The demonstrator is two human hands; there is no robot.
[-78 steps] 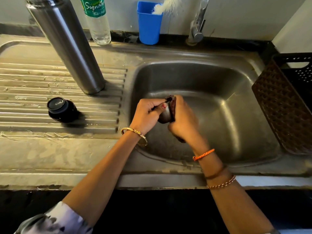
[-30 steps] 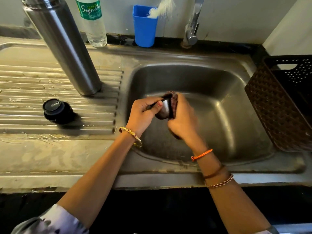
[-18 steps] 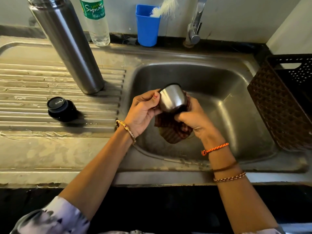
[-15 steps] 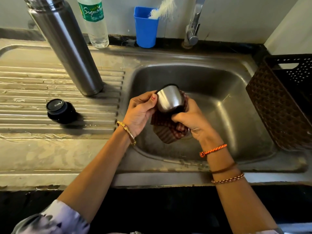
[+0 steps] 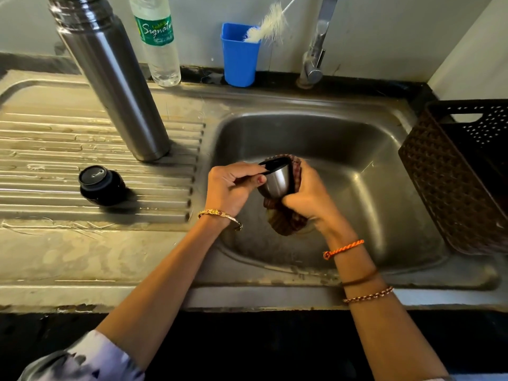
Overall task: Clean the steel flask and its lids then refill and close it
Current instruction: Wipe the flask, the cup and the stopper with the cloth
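Observation:
Over the sink basin [image 5: 365, 188] my left hand [image 5: 229, 188] grips the rim of the steel cup lid [image 5: 276, 180], thumb on its side. My right hand [image 5: 308, 196] wraps a dark checked cloth [image 5: 286, 221] around the lid's right side and bottom. The tall steel flask [image 5: 115, 86] stands uncapped on the ribbed drainboard [image 5: 55, 149]. Its black inner stopper [image 5: 100, 185] sits on the drainboard to the front left of the flask.
A clear plastic water bottle [image 5: 160, 42] and a blue cup [image 5: 239, 55] holding a white bottle brush [image 5: 268, 27] stand at the back. The tap [image 5: 316, 50] rises behind the basin. A dark perforated basket [image 5: 461, 171] sits at the right.
The lid has tilted so its dark opening faces up and away, and the cloth has slid round its right side. Both hands dropped slightly lower in the basin.

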